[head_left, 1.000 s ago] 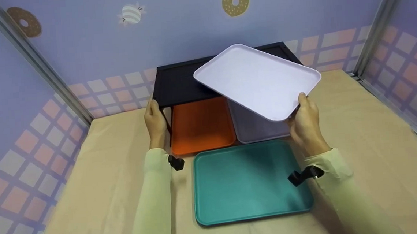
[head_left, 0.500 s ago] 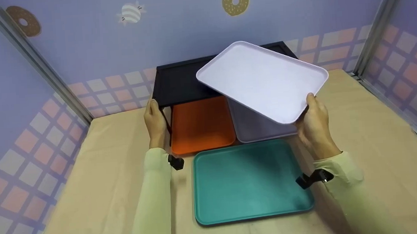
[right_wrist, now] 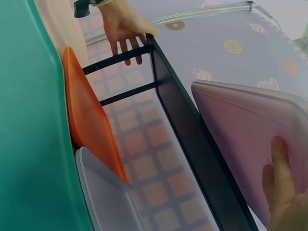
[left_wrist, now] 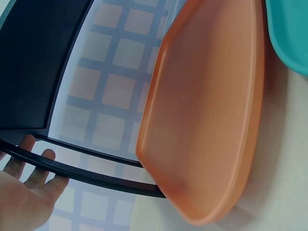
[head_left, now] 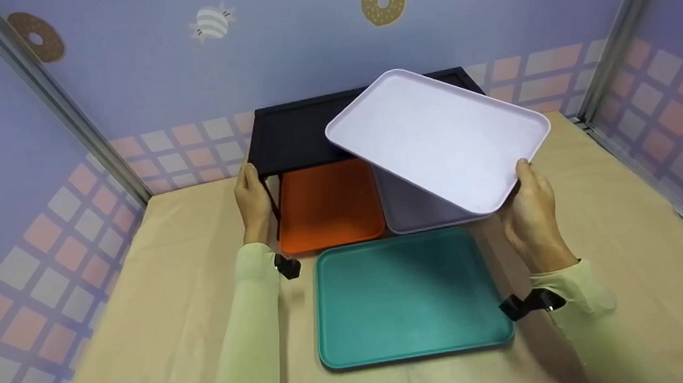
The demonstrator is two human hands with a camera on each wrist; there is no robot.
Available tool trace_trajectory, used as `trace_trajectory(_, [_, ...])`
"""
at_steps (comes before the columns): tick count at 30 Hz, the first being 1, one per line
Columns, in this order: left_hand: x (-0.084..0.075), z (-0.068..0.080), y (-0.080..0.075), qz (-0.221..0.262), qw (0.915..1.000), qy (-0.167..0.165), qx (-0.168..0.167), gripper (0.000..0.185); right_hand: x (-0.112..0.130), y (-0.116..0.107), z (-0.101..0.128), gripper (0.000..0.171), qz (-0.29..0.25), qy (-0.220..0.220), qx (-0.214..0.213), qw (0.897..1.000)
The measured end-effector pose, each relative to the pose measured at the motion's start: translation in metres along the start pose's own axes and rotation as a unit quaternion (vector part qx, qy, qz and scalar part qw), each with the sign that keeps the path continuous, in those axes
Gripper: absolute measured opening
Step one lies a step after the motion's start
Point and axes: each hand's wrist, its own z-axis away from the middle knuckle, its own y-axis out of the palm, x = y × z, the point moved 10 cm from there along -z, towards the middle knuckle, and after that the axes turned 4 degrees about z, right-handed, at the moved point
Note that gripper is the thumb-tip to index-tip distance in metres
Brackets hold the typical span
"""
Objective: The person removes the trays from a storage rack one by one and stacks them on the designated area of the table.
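A pale lilac tray (head_left: 440, 139) is tilted over the right part of a black shelf rack (head_left: 295, 137); whether they touch I cannot tell. My right hand (head_left: 531, 217) holds this tray at its near right corner, thumb on the rim. In the right wrist view its fingers (right_wrist: 280, 166) press against the tray's underside. At the rack's front left corner, my left hand (head_left: 253, 203) grips the frame. The left wrist view has its fingers (left_wrist: 36, 175) around the black leg. Under the shelf lie an orange tray (head_left: 330, 207) and, beside it, a greyish-purple tray (head_left: 421, 207), partly hidden.
A teal tray (head_left: 412, 298) lies flat in front of the rack, close to the two lower trays. All stand on a beige-covered table (head_left: 175, 299). A patterned purple wall (head_left: 301, 38) rises right behind the rack, with side walls left and right.
My right hand has moved to the right and slightly nearer, carrying the pale lilac tray with it. The left hand, the rack and the other trays have stayed in place.
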Motion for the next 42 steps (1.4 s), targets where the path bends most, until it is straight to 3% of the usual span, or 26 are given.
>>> trace_trajectory(32, [-0.005,0.003,0.002,-0.003,1.0,-0.003,0.002,0.05,0.023,-0.022,0.018,0.055,-0.005,-0.03,0.042,0.999])
trace_trajectory(42, [-0.008,0.003,0.003,0.01,0.9999,0.0,-0.009,0.049,0.025,-0.034,0.02,0.061,-0.007,-0.015,0.034,0.999])
